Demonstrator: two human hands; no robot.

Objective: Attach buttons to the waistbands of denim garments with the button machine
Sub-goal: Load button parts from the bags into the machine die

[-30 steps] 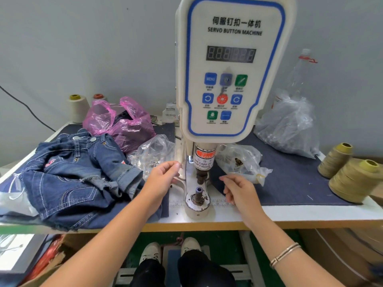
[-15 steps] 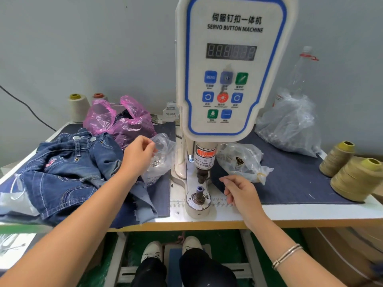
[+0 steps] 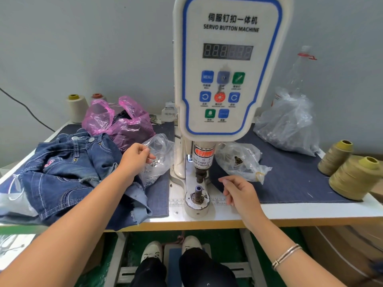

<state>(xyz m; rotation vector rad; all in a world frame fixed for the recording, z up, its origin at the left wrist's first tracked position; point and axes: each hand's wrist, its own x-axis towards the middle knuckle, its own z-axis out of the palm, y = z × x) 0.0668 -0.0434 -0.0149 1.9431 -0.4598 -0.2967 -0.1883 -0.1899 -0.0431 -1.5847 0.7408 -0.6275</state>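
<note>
The white servo button machine (image 3: 228,79) stands mid-table, its lower die (image 3: 198,195) bare under the punch. A heap of denim garments (image 3: 62,172) lies to its left, a waistband with metal buttons showing at the top. My left hand (image 3: 134,160) reaches over the denim, and its curled fingers pinch the mouth of a clear bag of small metal buttons (image 3: 161,162). My right hand (image 3: 240,193) hovers just right of the die, fingers loosely curled and holding nothing.
A second clear bag (image 3: 240,160) lies right of the machine, a pink bag (image 3: 118,125) behind the denim, a large clear bag (image 3: 288,125) at the back right. Olive thread cones (image 3: 354,177) stand at the right edge, pale cones (image 3: 76,108) at the back left. My feet rest by the pedal (image 3: 174,262).
My left hand moved from beside the die back and left to the clear button bag and took hold of its mouth. My right hand stayed where it was.
</note>
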